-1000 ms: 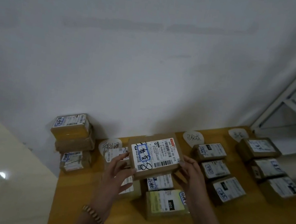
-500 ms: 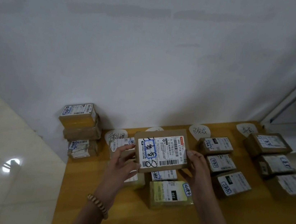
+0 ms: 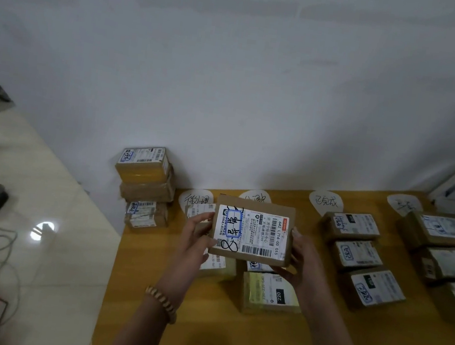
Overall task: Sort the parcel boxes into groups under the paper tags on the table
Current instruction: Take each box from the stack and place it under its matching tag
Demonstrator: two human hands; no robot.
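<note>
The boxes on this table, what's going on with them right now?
A person is sorting parcels. Both hands hold one brown box above the table, label up: the left hand grips its left edge, the right hand its right edge. Other boxes lie in rows below the paper tags by the wall. A stack of boxes stands at the table's far left corner.

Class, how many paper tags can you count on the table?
4 tags: one far left, one partly behind the held box, one right of centre, one far right. Others may be hidden.
</note>
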